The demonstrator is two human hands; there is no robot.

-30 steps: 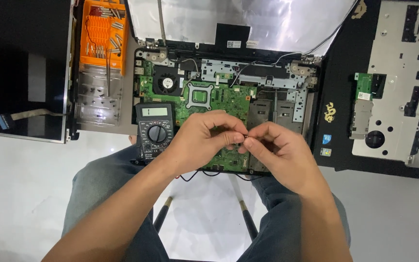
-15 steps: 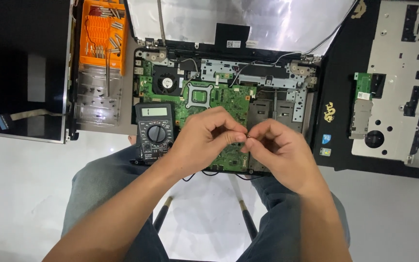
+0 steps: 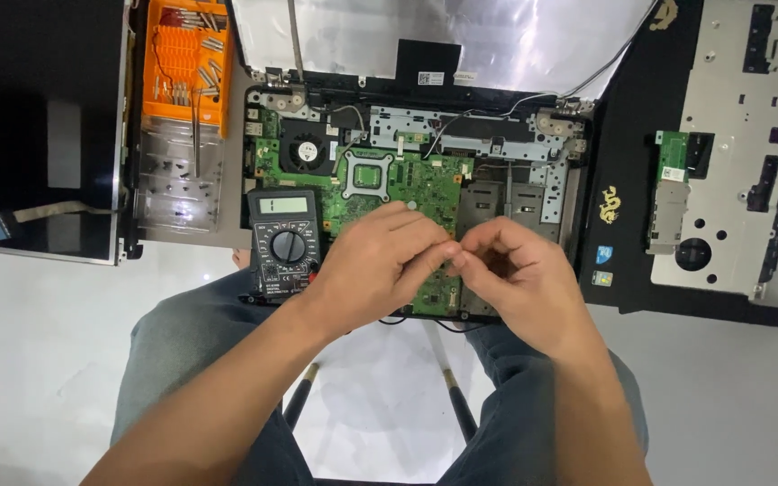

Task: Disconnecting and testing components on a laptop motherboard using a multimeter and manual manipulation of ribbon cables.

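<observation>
- We see almost no change over the last second: both hands stay put over the near edge of the green motherboard point(image 3: 407, 184), framing unchanged too
- Left hand point(image 3: 380, 265) keeps its fingers point(image 3: 429, 256) curled in, tips meeting the right hand's at the middle; a slight tightening of the pinch is the only shift we can make out
- Right hand point(image 3: 520, 274) likewise curled, fingers point(image 3: 479, 247) pressed toward the left ones; whatever sits between the tips is too small or hidden, so we cannot tell what either hand grasps, or if anything
- Motherboard stays seated in the opened laptop base point(image 3: 569, 193), which rests across our lap, fan and bare chip socket exposed at the far side
- Black multimeter point(image 3: 285, 243) lies on the base's left corner, just beside the left wrist, dial facing up, not touched
- Orange bit holder point(image 3: 186, 58) with a clear screw tray below it sits far left, well apart from the hands
- Detached palmrest cover point(image 3: 740, 153) lies face down at right, black panel point(image 3: 38, 126) at left, both unmoved
- We judge the hands are holding on one fine spot, no progress visible between pictures
</observation>
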